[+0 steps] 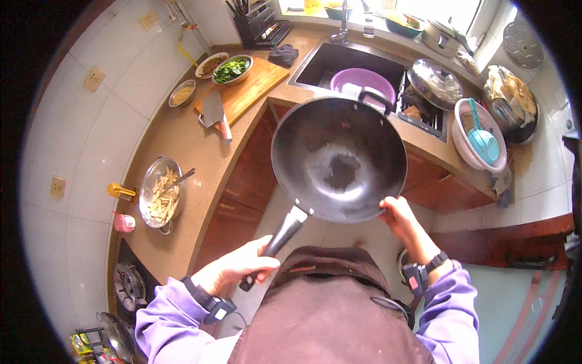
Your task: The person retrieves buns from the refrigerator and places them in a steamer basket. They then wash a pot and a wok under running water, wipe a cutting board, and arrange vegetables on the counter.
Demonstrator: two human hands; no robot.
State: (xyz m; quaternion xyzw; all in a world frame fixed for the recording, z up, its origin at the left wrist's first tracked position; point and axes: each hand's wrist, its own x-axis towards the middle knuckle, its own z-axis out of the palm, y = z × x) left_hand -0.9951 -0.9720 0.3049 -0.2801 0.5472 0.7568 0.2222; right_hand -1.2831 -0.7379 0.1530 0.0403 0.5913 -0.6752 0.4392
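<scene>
A large dark wok (304, 136) hangs in the air before me, over the floor and close to the sink edge. Its inside faces up and looks wet around the bottom. My left hand (243, 266) grips the long black handle (283, 234). With its fingers on the near right rim, my right hand (402, 218) holds the wok from the other side. The wok's black loop handle (376, 98) points away from me, overlapping the view of a purple basin (363, 77) in the sink (313, 63).
On the left counter stand a steel bowl of pale strips with chopsticks (161, 195), a cleaver (214, 111) on a cutting board (261, 84), and a bowl of chopped greens (232, 70). A gas burner (129, 284) is lower left. Right of the sink sits a pale basin (459, 125).
</scene>
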